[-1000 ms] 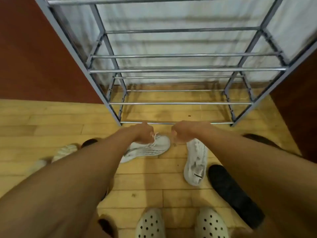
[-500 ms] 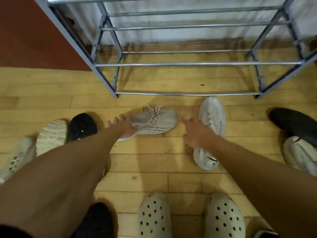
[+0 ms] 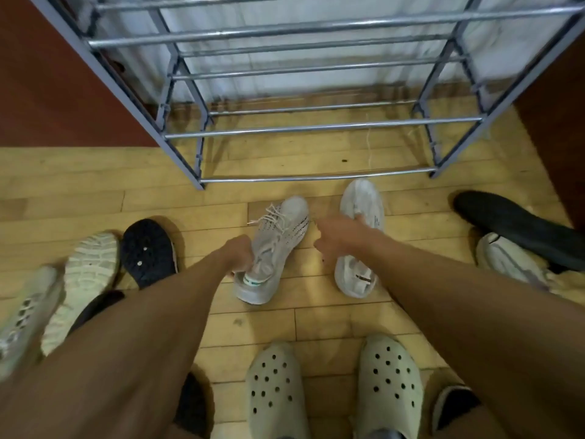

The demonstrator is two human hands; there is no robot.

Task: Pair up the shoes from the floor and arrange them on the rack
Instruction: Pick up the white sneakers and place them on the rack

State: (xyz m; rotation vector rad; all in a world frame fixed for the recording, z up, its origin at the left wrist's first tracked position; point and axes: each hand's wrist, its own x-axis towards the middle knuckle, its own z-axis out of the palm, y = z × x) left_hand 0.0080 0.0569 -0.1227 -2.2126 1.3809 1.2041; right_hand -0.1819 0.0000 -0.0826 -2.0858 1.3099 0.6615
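The task was only at its beginning, as I judge it; the metal shoe rack (image 3: 316, 126) at the far side carried nothing on the bars that were in view, and the shoes lay on the wooden floor (image 3: 79, 185). The left hand (image 3: 242, 256) had its grip curled round the heel opening of a laced grey sneaker (image 3: 285, 229), just in front of the rack; the right hand (image 3: 340, 237) had its grip closed on a pale sneaker (image 3: 356, 275) just beside it to the right, probably its match. So one pair was in hand but not yet on the rack. At the left a white-soled shoe (image 3: 90, 267) and a dark-soled shoe (image 3: 147, 248), and at the right a black shoe (image 3: 512, 223) and a white sneaker (image 3: 506, 264), were left to pair.
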